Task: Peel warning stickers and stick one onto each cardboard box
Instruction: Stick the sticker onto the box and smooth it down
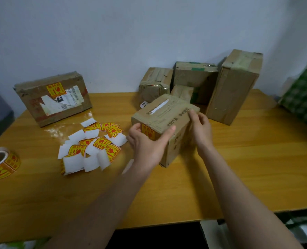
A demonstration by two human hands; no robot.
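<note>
A small cardboard box (167, 114) stands tilted at the middle of the table, with a yellow-and-red warning sticker (147, 131) on its near left face. My left hand (147, 142) grips that near left corner, thumb across the top edge, partly covering the sticker. My right hand (200, 125) holds the box's right side. A loose pile of cut stickers and white backing papers (93, 146) lies to the left of the box. At the table's left edge sits the sticker roll (1, 162). A flat box (53, 97) at the back left carries a sticker (56, 89).
Several more cardboard boxes (194, 81) are stacked against the wall at the back right, the tallest (233, 87) standing upright. A green patterned object (303, 97) lies off the table's right edge. The wooden table (239, 168) has bare surface on the near right.
</note>
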